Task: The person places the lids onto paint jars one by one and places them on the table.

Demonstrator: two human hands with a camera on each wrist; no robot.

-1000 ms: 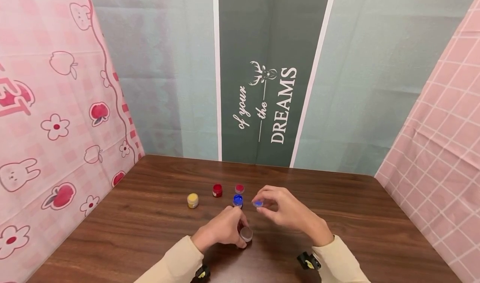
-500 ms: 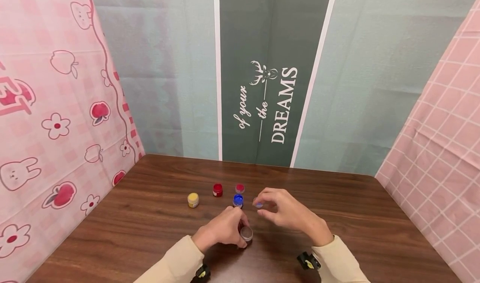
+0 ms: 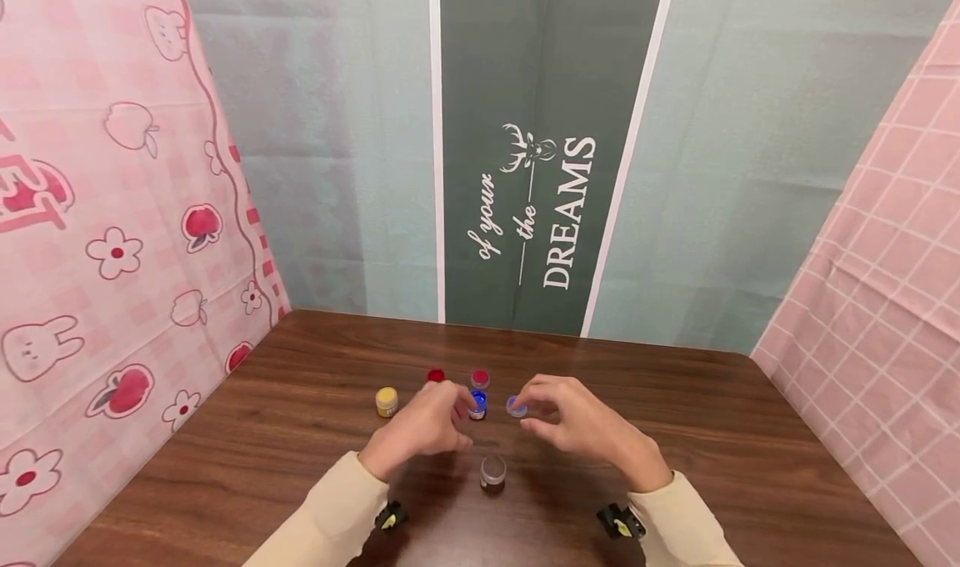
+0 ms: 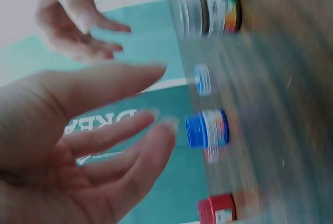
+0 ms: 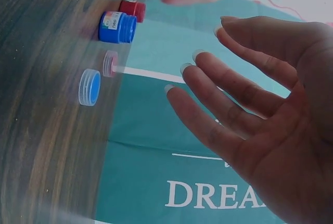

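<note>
My left hand (image 3: pixel 427 421) hovers above the table with relaxed fingers and holds nothing. It is just left of the uncapped blue paint jar (image 3: pixel 477 405). My right hand (image 3: pixel 573 421) hangs loosely over the blue lid (image 3: pixel 516 407); the right wrist view shows that lid on the tabletop, apart from the fingers (image 5: pixel 208 120). Nearest to me stands a dark brown paint jar (image 3: pixel 492 474) with a clear lid on it, touched by neither hand. Behind my left hand, partly hidden, is the uncapped red paint jar (image 3: pixel 436 375).
A red lid (image 3: pixel 480 378) lies behind the blue jar. Left of my left hand stands a yellow paint jar (image 3: pixel 386 402). All rest on a brown wooden table (image 3: pixel 675 434), with a green cloth (image 3: pixel 555 67) hanging behind and pink cloths at both sides.
My left hand has let go of the brown jar and moved up and left. My right hand has released the blue lid, which now lies on the table.
</note>
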